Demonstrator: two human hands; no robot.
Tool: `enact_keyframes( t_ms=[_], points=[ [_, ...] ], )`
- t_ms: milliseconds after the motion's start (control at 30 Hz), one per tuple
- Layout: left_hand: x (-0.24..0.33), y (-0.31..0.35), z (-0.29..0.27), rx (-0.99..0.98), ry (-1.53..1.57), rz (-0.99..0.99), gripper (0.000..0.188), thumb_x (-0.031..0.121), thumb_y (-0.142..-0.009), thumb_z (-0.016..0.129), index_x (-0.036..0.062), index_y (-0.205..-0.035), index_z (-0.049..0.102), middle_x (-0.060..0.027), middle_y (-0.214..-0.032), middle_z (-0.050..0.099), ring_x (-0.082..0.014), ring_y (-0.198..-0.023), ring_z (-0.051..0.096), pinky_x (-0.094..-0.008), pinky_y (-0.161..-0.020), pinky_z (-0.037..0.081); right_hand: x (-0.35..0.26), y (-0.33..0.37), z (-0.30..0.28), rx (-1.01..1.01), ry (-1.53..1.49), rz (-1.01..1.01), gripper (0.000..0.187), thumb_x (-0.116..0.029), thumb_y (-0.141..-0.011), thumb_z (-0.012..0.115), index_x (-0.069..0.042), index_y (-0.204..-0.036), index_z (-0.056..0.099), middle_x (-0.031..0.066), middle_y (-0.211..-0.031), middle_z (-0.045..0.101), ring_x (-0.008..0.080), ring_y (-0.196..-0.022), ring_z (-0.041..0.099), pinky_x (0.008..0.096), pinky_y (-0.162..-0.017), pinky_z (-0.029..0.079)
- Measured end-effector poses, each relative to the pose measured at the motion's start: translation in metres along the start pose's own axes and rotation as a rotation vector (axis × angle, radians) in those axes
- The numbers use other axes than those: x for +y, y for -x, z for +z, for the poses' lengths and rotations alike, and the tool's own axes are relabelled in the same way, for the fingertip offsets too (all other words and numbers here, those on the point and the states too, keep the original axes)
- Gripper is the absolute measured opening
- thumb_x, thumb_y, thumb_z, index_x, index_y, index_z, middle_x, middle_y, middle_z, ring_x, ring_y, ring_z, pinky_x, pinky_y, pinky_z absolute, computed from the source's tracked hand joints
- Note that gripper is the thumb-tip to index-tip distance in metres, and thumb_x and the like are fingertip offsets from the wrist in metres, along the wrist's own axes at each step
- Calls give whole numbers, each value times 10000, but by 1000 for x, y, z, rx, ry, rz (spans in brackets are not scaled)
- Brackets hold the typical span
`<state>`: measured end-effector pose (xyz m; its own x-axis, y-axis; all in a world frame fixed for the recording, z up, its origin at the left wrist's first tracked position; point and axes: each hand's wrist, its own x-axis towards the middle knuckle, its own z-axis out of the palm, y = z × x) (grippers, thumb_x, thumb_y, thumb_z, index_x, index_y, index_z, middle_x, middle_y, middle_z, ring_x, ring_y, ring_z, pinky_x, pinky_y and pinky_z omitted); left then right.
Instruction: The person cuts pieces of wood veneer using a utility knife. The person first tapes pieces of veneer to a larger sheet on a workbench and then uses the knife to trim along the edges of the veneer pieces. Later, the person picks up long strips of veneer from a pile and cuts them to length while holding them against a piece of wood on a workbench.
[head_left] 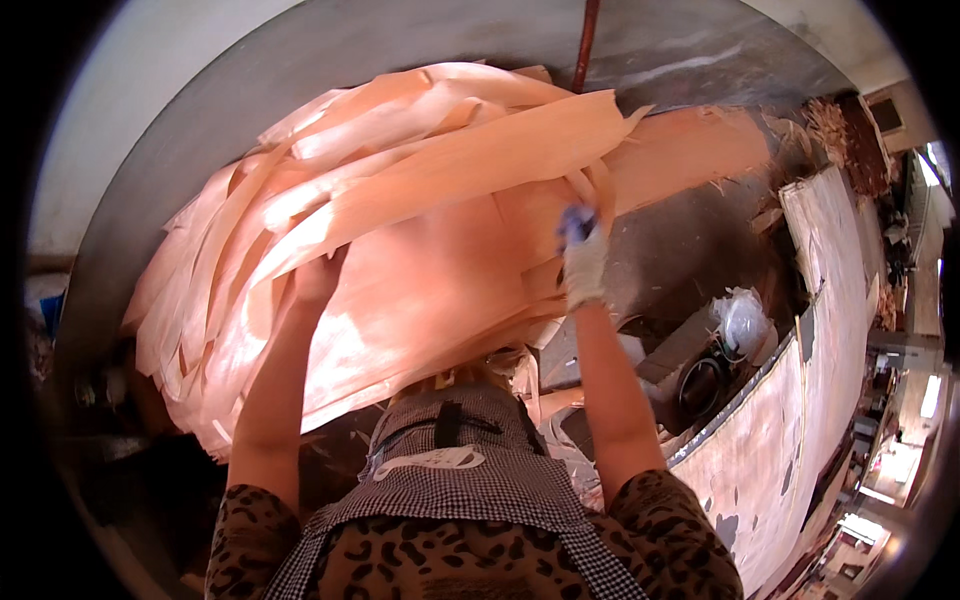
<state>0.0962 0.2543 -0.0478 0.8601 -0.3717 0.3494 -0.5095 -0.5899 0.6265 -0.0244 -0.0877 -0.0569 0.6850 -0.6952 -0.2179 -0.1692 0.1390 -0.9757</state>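
Note:
A broad pile of thin, pinkish-orange wood veneer sheets (420, 250) spreads in front of me. One long veneer strip (480, 150) lies slantwise over it, its far right end raised. My bare left hand (320, 277) is closed at this strip's lower edge, with the fingertips partly hidden by the veneer. My right hand (583, 258), in a white glove with blue fingers, is at the pile's right edge, just below narrow curling veneer pieces (597, 190). Motion smears its fingers, so whether they grip anything does not show.
Another flat veneer piece (690, 150) extends to the far right. A pale, worn board (830, 260) stands along the right side. Nearer me are a clear plastic bag (742, 320) and a dark round object (703, 388). A reddish-brown rod (586, 45) rises at the back.

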Motion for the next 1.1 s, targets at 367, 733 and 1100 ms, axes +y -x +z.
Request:
enact_keyframes(
  t_ms=[367, 733, 1100],
  points=[
    [7, 123, -12, -1105, -92, -584, 449, 376, -849, 480, 140, -1223, 399, -137, -1238, 438, -306, -1112, 441, -390, -940, 337, 139, 19, -11, -505, 381, 441, 322, -201, -790, 583, -20, -1049, 520, 32, -859, 582, 163, -670, 488, 261, -656, 438],
    [22, 136, 22, -1052, -68, -407, 439, 387, -831, 499, 164, -1205, 446, -158, -1194, 478, -312, -1053, 486, -374, -896, 381, 163, 15, -34, -295, 836, -81, 376, -313, -754, 582, -11, -977, 575, 190, -941, 600, 333, -895, 559, 406, -781, 434],
    [37, 110, 1, -1143, 323, -743, 390, 211, -848, 537, 63, -1201, 459, -110, -1206, 487, -213, -1100, 478, -322, -914, 390, 71, 15, 5, -552, 1347, -195, 347, -333, -776, 513, -11, -858, 611, 196, -890, 602, 321, -716, 603, 402, -657, 478]
  ],
)
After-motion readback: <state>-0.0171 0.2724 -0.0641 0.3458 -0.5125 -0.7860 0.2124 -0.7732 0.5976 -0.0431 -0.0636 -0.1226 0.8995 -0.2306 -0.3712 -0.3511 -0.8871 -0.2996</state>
